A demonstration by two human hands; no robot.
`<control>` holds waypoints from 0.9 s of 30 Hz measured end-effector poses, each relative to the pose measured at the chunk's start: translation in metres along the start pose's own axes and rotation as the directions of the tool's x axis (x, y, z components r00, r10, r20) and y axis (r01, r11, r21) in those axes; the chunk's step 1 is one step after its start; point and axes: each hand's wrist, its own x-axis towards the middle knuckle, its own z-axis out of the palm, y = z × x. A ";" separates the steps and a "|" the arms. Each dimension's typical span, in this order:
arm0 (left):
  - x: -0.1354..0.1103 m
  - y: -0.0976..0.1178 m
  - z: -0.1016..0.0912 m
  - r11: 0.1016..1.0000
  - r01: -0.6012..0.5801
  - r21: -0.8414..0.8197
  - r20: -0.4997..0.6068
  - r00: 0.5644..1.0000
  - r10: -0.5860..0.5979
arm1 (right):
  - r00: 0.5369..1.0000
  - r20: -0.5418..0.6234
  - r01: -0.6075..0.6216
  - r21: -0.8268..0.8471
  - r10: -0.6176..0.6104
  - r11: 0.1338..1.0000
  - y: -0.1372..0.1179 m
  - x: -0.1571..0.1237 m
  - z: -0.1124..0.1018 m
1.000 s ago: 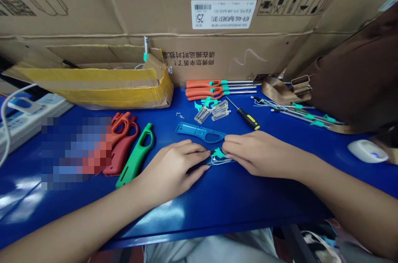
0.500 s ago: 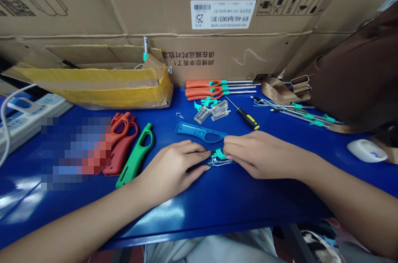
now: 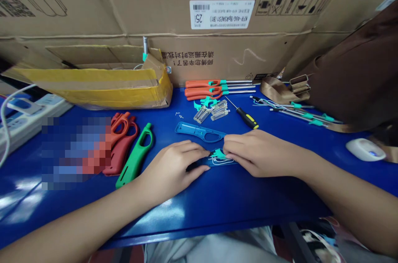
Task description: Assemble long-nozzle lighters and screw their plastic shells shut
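Note:
On the table in front of me lies a blue lighter shell half (image 3: 223, 162), mostly hidden by my hands. Inside it are a green plastic trigger (image 3: 219, 154), thin white wires (image 3: 221, 162) and a small dark part. My left hand (image 3: 177, 163) grips the left end of this shell half between thumb and fingers. From the right, my right hand (image 3: 248, 153) pinches at the trigger, with its fingertips close together and partly hidden. Just beyond them rests the other blue shell half (image 3: 199, 131), hollow side up.
Green (image 3: 136, 156) and red lighter shells (image 3: 120, 151) lie left. Behind are orange lighters (image 3: 203, 90), clear fuel tanks (image 3: 219, 110), a screwdriver (image 3: 247, 118) and metal rods with wires (image 3: 298, 114). A yellow-taped carton (image 3: 102, 89), a power strip (image 3: 37, 109) and a white mouse (image 3: 365, 150) surround these.
Both hands stay at the shell half with nearly the same grip. The green trigger and white wires have shifted slightly between the fingertips.

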 end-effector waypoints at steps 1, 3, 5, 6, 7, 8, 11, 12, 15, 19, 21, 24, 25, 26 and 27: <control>0.000 0.000 0.000 1.000 0.008 -0.005 0.001 1.000 -0.008 | 1.000 -0.002 0.007 -0.005 -0.007 1.000 0.000 0.000 0.001; 0.000 0.000 0.000 1.000 0.019 -0.010 0.004 1.000 -0.019 | 1.000 -0.001 0.022 -0.020 -0.022 1.000 0.001 0.001 0.003; 0.000 0.000 -0.001 1.000 0.015 -0.008 0.010 1.000 -0.015 | 0.999 0.005 0.035 -0.040 -0.035 0.999 0.002 0.002 0.005; 0.000 0.000 -0.001 1.000 0.010 -0.005 0.011 1.000 -0.010 | 0.999 0.008 0.040 -0.050 -0.040 0.998 0.002 0.002 0.006; 0.000 0.000 -0.001 1.000 0.007 -0.004 0.010 1.000 -0.007 | 0.999 0.010 0.044 -0.059 -0.044 0.997 0.002 0.003 0.006; 0.000 0.000 -0.001 1.000 0.008 -0.003 0.007 1.000 -0.008 | 0.999 0.011 0.048 -0.070 -0.047 0.996 0.002 0.003 0.006; -0.001 0.000 -0.002 0.999 0.038 0.000 -0.003 0.999 -0.038 | 0.998 0.009 0.057 -0.118 -0.057 0.991 0.001 0.004 0.006; -0.002 0.000 -0.002 0.998 0.055 0.005 -0.007 0.998 -0.055 | 0.998 0.007 0.057 -0.140 -0.057 0.989 0.000 0.004 0.005; -0.002 0.002 -0.002 0.998 0.069 0.004 -0.003 0.998 -0.069 | 0.998 0.006 0.058 -0.191 -0.058 0.980 -0.002 0.004 0.005; -0.001 0.004 0.000 1.000 0.017 -0.012 -0.005 1.000 -0.017 | 0.997 0.054 0.071 -0.230 -0.060 0.971 -0.007 0.005 0.003; -0.001 0.003 0.000 1.000 -0.002 -0.007 -0.013 1.000 0.002 | 0.996 0.072 0.063 -0.232 -0.048 0.971 -0.008 0.005 0.001; -0.001 0.001 0.001 1.000 0.004 -0.005 -0.023 1.000 -0.004 | 0.998 0.059 0.050 -0.223 -0.037 0.974 -0.006 0.004 0.000; -0.001 0.000 0.001 1.000 0.010 -0.006 -0.025 1.000 -0.010 | 0.998 0.050 0.050 -0.221 -0.040 0.974 -0.005 0.003 0.000; -0.001 0.000 0.001 1.000 0.014 -0.006 -0.028 1.000 -0.014 | 0.998 0.043 0.051 -0.217 -0.043 0.975 -0.005 0.003 0.000; -0.001 -0.001 0.001 1.000 0.015 -0.007 -0.030 0.999 -0.015 | 0.998 0.038 0.051 -0.212 -0.044 0.976 -0.004 0.002 0.000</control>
